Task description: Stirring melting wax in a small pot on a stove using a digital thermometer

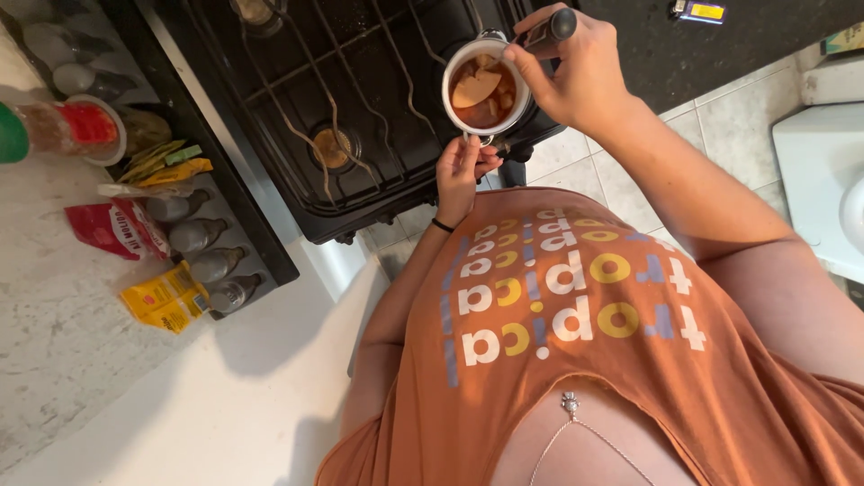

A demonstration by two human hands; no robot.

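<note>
Left of the stove (pixel 297 117), spice jars (pixel 202 252) line the table (pixel 81 360). My left hand (pixel 461 171) pinches a knob at the stove's front edge. My right hand (pixel 576 72), fingers clamped on a dark handle (pixel 549 29), holds the pot (pixel 486 90) of stew over the stove.

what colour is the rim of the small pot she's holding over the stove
White, on the small pot of reddish-brown stew; the head view shows it best.

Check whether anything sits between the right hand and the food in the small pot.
Nothing visible does. The right hand hovers over the rim of the small white pot, gripping a dark-handled utensil; the pot has no lid. The left hand holds its handle.
</note>
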